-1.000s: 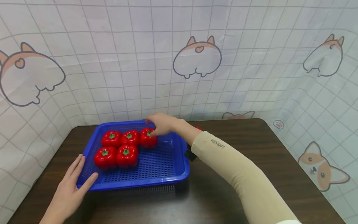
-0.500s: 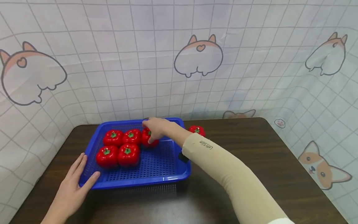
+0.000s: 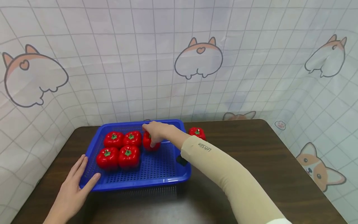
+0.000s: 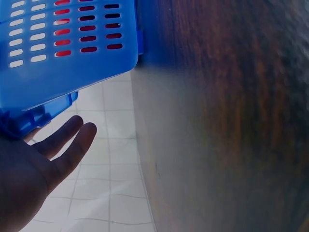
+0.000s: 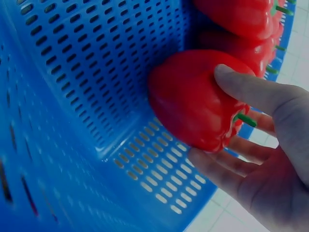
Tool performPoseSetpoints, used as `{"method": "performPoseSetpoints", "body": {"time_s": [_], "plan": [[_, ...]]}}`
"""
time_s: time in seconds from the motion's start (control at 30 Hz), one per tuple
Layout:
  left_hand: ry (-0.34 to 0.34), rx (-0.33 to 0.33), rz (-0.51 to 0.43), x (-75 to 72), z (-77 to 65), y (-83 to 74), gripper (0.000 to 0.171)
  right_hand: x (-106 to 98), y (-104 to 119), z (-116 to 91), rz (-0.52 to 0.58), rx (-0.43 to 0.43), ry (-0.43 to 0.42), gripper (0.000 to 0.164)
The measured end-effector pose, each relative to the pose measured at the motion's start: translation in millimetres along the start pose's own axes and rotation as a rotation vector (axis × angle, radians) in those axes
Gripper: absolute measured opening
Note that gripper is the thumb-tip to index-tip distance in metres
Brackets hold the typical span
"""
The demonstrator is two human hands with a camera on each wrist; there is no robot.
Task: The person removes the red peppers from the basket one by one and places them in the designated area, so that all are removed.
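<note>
Red pepper (image 5: 190,99): positioned inside the blue basket (image 3: 158,166), in the far row, right of four other peppers (image 3: 129,157). Stem (image 5: 247,120) points upward; stem-to-base axis roughly upright, squat body showing no distinct long axis. Right hand (image 3: 159,130): grip clamped on the red pepper, thumb opposing fingers. Left hand (image 3: 71,188): fingers extended, apart, at the basket's left near corner.
</note>
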State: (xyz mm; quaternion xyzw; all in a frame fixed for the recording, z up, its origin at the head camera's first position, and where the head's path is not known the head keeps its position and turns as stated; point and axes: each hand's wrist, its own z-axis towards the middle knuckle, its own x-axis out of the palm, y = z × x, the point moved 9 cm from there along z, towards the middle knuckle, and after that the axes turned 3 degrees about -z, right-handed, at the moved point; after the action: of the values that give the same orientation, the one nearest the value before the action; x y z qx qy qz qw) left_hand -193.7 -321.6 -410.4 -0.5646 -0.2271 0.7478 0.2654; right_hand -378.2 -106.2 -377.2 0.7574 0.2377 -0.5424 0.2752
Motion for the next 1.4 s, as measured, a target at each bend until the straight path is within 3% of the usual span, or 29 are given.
{"method": "performPoseSetpoints", "body": {"time_s": [0.3, 0.67, 1.0, 1.4], "plan": [[0.018, -0.021, 0.008, 0.0, -3.4, 2.9, 0.081, -9.7, -2.3, -9.5, 0.008, -0.051, 0.023, 0.065], [0.011, 0.000, 0.010, -2.1, -4.0, 0.9, 0.080, -38.5, 1.2, -48.3, 0.022, -0.154, -0.075, 0.059], [-0.003, 0.001, 0.013, -2.2, -1.6, -1.1, 0.080, -65.3, -16.4, -82.8, 0.051, -0.176, -0.140, 0.059], [0.002, 0.013, 0.000, 2.0, 0.6, -4.3, 0.080, -80.5, -54.2, -128.0, 0.098, -0.104, -0.235, 0.063]]}}
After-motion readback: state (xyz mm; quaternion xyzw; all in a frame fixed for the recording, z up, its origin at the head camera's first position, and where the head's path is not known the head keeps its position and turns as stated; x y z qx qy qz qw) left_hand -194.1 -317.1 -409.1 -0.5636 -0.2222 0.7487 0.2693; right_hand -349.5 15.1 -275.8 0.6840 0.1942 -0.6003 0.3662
